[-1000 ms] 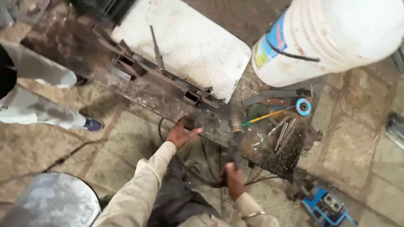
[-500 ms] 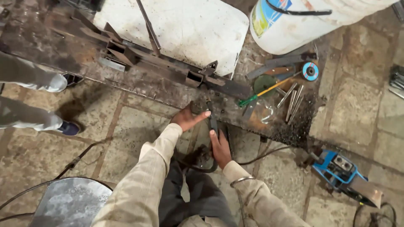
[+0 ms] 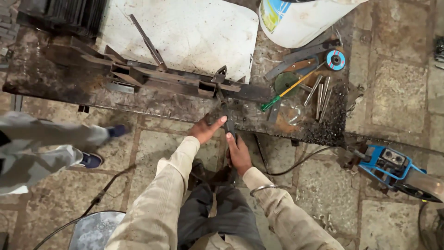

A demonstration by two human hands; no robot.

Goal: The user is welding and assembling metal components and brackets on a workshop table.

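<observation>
Fingers of the right hand [image 3: 239, 153] wrap a dark metal bar [image 3: 228, 121] at the workbench [image 3: 55, 88] edge; the left hand [image 3: 205, 129] lies loose beside it, forefinger out. A slip could pinch that finger against steel.

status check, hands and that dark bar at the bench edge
Right hand gripping dark metal bar. Left hand beside it, finger extended. Green-handled tool lies close by.

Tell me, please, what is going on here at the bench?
A person crouches at a low metal bench. The right hand grips a dark metal bar at the bench edge, and the left hand rests beside it, finger pointing. Welded steel tubing lies just beyond. Another person's legs pass on the left.
</observation>
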